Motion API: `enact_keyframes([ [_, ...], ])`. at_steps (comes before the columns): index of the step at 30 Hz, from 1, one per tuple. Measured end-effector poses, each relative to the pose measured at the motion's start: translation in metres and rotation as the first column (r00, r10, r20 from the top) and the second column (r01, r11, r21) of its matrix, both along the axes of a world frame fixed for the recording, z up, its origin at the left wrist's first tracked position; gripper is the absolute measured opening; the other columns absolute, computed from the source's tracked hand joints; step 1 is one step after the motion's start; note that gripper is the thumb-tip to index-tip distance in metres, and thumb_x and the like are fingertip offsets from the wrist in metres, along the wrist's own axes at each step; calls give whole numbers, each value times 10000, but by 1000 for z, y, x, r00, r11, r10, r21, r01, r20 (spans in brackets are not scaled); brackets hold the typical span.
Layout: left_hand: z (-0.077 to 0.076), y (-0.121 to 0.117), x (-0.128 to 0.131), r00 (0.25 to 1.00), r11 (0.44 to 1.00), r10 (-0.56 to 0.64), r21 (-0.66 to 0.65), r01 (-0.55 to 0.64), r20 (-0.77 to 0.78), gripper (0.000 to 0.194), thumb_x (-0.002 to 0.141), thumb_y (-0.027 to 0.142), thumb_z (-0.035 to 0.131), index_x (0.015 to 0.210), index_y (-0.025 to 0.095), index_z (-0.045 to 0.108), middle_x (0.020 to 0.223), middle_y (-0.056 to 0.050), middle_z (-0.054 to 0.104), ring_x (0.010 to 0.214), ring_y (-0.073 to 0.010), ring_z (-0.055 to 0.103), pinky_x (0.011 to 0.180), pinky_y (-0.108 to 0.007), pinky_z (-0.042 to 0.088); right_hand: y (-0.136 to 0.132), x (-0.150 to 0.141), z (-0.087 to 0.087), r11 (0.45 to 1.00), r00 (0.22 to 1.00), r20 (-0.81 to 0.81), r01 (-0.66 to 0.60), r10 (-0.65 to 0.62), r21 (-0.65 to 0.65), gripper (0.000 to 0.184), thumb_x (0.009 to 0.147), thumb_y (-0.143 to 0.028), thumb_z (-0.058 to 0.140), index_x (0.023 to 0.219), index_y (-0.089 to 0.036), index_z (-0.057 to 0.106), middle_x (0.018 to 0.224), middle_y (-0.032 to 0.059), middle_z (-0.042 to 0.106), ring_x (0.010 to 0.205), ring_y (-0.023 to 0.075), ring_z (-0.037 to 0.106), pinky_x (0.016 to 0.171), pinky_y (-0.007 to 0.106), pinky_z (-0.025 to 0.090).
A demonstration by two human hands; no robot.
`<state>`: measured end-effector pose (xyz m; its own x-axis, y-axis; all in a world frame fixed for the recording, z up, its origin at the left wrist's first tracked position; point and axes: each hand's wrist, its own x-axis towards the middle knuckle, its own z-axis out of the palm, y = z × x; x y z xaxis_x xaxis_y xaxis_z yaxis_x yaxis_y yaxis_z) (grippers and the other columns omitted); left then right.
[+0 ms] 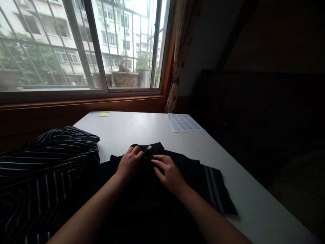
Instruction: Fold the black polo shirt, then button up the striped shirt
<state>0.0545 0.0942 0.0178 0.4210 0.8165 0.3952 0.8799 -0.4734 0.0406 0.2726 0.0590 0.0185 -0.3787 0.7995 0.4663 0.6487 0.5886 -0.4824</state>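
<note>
A black collared shirt (152, 196) lies spread on the white table (142, 130), its collar toward the window. Two pale stripes cross its right sleeve (215, 184). Inside the collar (158, 148) a small white label (149, 147) shows. My left hand (130, 161) is closed at the left side of the collar, fingers curled onto the cloth. Beside the collar's right side, my right hand (169, 171) has its fingers apart, with the tips on or just over the cloth; whether they touch is hard to tell.
A striped black-and-white garment (63, 152) lies heaped at the left. Printed sheets (185, 122) lie at the table's far right corner, a yellow sticky note (104, 114) at the far left. Behind the table are a barred window (127, 44) and a tied curtain (175, 78).
</note>
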Motion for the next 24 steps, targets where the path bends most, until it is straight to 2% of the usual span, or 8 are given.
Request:
enact_keyframes([
  [4, -8, 4, -3, 1000, 999, -23, -37, 24, 17, 420, 899, 71, 533, 1280, 234, 603, 1265, -80, 579, 1151, -257, 489, 979, -378, 501, -2, -1, -5, 999, 978, 208, 17, -10, -36, 447, 938, -274, 551, 1384, -249, 559, 1483, 55, 493, 1401, 272, 370, 1163, 485, 333],
  [8, -12, 6, -4, 999, 999, -22, -29, 23, 31, 521, 924, 123, 516, 1434, 228, 489, 1368, -89, 550, 1237, -273, 447, 1065, -408, 445, -4, -2, -5, 994, 948, 311, 85, -62, -62, 480, 967, -345, 510, 1441, -273, 498, 1528, 22, 445, 1437, 273, 319, 1177, 487, 310],
  [11, -11, 5, -2, 998, 998, -41, -36, 43, 44, 563, 952, 208, 508, 1499, 282, 398, 1394, -71, 547, 1270, -271, 443, 1085, -437, 420, -4, -2, -4, 988, 936, 335, 139, -109, -67, 477, 963, -362, 506, 1431, -270, 512, 1511, 25, 467, 1429, 274, 330, 1180, 474, 305],
  [14, -10, 2, -1, 998, 995, -56, -81, 59, 39, 559, 941, 304, 542, 1486, 310, 418, 1465, -45, 503, 1348, -292, 400, 1092, -474, 405, -4, -2, -4, 983, 931, 336, 172, -142, -61, 473, 943, -307, 507, 1411, -245, 535, 1496, 35, 483, 1414, 264, 350, 1182, 447, 304],
  [16, -12, 2, 0, 998, 992, -66, -108, 68, 16, 559, 932, 355, 548, 1477, 298, 437, 1530, -31, 436, 1411, -311, 340, 1123, -506, 362, -4, -3, -4, 982, 932, 332, 177, -147, -61, 473, 933, -289, 503, 1402, -237, 544, 1492, 34, 487, 1409, 257, 356, 1183, 432, 301],
  [21, -17, 2, 1, 994, 986, -101, -138, 95, -37, 617, 955, 419, 492, 1529, 247, 347, 1597, -28, 317, 1485, -319, 225, 1205, -565, 179, -3, -2, -5, 973, 923, 339, 217, -181, -74, 473, 935, -329, 500, 1397, -243, 546, 1491, 46, 487, 1409, 261, 365, 1181, 439, 296],
  [24, -16, 2, 1, 995, 986, -100, -135, 95, -30, 620, 964, 414, 482, 1541, 263, 313, 1598, -34, 315, 1490, -316, 218, 1199, -585, 172, -2, 0, -8, 956, 906, 349, 283, -240, -75, 480, 939, -368, 498, 1400, -240, 540, 1499, 57, 475, 1412, 266, 365, 1183, 447, 287],
])
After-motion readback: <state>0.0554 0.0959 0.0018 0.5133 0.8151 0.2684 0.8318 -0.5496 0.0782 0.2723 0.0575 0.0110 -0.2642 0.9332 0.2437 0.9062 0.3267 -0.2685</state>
